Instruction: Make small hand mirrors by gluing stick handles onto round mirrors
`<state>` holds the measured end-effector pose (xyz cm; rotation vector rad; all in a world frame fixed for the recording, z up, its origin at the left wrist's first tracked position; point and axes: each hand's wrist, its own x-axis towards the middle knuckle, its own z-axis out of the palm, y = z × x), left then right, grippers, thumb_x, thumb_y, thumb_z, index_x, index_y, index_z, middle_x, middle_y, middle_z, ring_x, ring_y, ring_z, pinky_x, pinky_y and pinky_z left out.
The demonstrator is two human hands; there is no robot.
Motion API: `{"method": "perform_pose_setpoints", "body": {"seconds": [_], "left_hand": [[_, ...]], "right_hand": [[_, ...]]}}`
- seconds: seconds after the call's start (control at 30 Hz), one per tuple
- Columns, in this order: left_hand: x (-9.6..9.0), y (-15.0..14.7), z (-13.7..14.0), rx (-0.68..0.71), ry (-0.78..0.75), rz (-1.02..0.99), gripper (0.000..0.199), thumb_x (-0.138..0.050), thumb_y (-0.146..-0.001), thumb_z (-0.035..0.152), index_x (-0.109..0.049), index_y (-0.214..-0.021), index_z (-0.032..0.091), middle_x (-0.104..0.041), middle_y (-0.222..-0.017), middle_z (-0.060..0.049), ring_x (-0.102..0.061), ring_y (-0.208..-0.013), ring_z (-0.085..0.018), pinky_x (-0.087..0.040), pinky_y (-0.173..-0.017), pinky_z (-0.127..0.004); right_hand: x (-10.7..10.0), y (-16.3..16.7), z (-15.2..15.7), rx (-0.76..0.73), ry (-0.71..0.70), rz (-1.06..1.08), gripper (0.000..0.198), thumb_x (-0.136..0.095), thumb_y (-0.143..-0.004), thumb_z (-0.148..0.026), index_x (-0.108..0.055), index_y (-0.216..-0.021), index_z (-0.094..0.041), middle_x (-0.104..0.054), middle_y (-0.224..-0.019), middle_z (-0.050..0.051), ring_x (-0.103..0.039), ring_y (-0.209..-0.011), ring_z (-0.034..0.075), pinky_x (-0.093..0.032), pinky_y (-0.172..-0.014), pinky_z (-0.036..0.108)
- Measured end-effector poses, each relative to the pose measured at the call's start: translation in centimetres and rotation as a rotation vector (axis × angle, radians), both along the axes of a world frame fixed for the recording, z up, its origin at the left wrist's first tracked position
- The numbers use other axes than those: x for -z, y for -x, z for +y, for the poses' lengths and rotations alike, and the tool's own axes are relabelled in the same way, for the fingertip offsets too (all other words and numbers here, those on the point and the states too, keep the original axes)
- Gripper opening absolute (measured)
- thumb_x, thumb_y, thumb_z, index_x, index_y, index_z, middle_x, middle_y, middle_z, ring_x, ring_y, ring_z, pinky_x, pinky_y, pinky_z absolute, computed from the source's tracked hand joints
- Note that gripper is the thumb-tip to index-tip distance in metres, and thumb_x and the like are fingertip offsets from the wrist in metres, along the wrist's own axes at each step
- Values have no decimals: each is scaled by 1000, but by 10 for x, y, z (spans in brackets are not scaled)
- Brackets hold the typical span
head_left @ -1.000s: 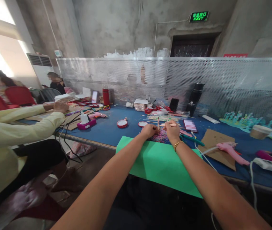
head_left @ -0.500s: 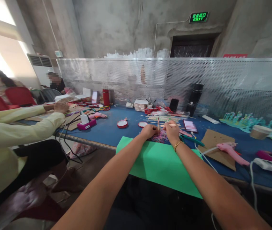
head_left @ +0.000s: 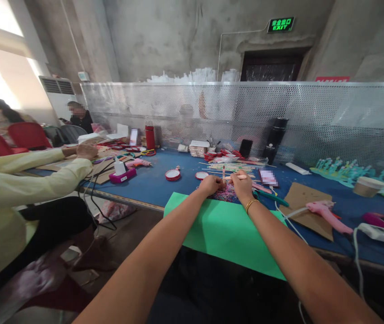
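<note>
- left hand (head_left: 211,185) pinches a stick (head_left: 223,173) upright by threads (head_left: 226,193), apparently steadying it
- right hand (head_left: 243,185) clamps a rod (head_left: 241,177) beside it, pencil-style, likely for control
- sheet (head_left: 225,227) fronts the threads, perhaps as cover

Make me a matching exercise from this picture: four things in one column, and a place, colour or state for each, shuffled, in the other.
Column one:
1. Left hand
2. Right hand
3. Large sheet
4. Pink glue gun on the right

Column two:
A. Bright green
B. Holding a pale, pen-like tool
C. Lying partly on brown cardboard
D. Pinching an upright stick low down

Right pairs: 1-D, 2-B, 3-A, 4-C
</note>
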<state>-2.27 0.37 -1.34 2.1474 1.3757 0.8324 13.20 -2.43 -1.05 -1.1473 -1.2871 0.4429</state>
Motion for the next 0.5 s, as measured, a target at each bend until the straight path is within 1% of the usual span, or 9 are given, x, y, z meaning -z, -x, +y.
{"method": "perform_pose_setpoints", "body": {"seconds": [0.17, 0.37, 0.5], "left_hand": [[-2, 0, -2, -14, -1, 13, 37, -64, -72, 50, -64, -60, 15, -48, -52, 4, -38, -52, -9, -25, -52, -25], [0, 0, 0, -11, 8, -10, 34, -65, -70, 48, -65, -61, 15, -49, -52, 4, -38, -53, -9, -25, -51, -24], [-1, 0, 0, -2, -16, -5, 34, -64, -70, 47, -63, -59, 15, -47, -51, 4, -37, -52, -9, -24, -51, -24]], "right_hand": [[-2, 0, -2, 84, -2, -25, 16, -51, -73, -33, -49, -60, -24, -61, -50, -2, -56, -55, 18, -39, -60, 29], [-1, 0, -1, 0, -5, -15, 16, -52, -72, -32, -48, -58, -24, -62, -51, -2, -58, -58, 19, -39, -60, 28], [-2, -1, -2, 71, -5, -48, 17, -50, -72, -32, -47, -57, -24, -61, -51, -2, -56, -56, 18, -38, -60, 28]]}}
